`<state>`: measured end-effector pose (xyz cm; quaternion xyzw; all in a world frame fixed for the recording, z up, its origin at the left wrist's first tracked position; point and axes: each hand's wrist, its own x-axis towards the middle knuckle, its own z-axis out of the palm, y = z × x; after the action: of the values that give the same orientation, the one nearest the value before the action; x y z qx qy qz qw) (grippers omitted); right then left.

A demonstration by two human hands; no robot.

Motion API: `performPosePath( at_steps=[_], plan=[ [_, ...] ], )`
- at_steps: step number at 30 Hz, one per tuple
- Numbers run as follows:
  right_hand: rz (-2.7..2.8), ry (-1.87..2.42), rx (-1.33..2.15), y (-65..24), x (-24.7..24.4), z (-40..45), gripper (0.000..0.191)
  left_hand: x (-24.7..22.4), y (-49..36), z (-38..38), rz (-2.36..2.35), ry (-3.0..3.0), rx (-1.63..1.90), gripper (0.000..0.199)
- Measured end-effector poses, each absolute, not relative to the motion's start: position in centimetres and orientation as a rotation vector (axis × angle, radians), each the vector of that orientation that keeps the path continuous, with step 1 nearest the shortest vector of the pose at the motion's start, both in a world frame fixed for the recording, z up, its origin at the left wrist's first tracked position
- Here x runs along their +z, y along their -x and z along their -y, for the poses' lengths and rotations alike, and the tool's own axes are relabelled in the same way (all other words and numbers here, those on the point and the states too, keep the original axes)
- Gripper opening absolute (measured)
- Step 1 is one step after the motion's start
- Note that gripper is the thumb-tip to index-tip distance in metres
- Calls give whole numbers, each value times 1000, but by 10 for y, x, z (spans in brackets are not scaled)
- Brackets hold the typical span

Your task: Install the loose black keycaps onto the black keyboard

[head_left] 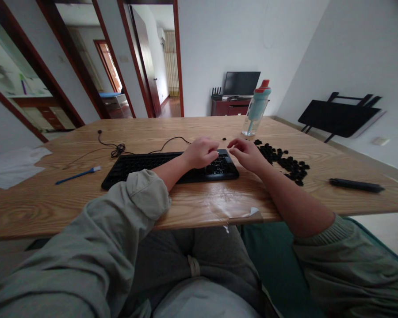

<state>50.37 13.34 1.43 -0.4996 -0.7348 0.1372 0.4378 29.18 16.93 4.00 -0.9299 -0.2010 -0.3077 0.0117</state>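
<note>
A black keyboard [142, 166] lies on the wooden table in front of me. Over its right half, my left hand [200, 152] is closed in a fist; a thin thing seems to point down from it to the keys, too blurred to name. Some key positions under and right of that hand look bare of caps. My right hand [247, 154] hovers at the keyboard's right end, fingers loosely curled, thumb and fingertip apart with nothing visible between them. Beside it spreads a heap of loose black keycaps [290, 164], partly hidden by my right forearm. One small black piece [224, 139] lies behind the keyboard.
A blue brush [78, 175] and a white cloth [15, 168] lie to the left, near a coiled cable [118, 150]. At the back stands a clear bottle [254, 110] with a red cap. A black pen-like tool [356, 185] lies far right. Torn tape [245, 217] marks the front edge.
</note>
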Motion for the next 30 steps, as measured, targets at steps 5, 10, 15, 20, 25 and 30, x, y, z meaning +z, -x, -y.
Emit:
performPosePath(
  at_steps=[5, 10, 15, 20, 25, 30],
  plan=[
    [2155, 1246, 392, -491, 19, -118, 26, 68, -212, -185, 1007, 2694, -1059, 29],
    [2357, 1166, 157, -475, 19, -106, 33, 60, -94, -215, 1720, 2375, -1023, 31],
    [2385, 1213, -51, -459, 13, -107, 39, 28, -12, -242, 2316, 2230, -974, 31],
    [2434, 1208, -72, -454, 13, -105, 25, 28, -19, -236, 2330, 2356, -836, 35],
    [2281, 1261, -12, -461, 15, -104, 23, 39, -38, -221, 2271, 2394, -556, 37],
    [1890, 1203, 250, -474, 19, -112, 28, 42, -43, -214, 2122, 2470, -323, 43]
  ],
)
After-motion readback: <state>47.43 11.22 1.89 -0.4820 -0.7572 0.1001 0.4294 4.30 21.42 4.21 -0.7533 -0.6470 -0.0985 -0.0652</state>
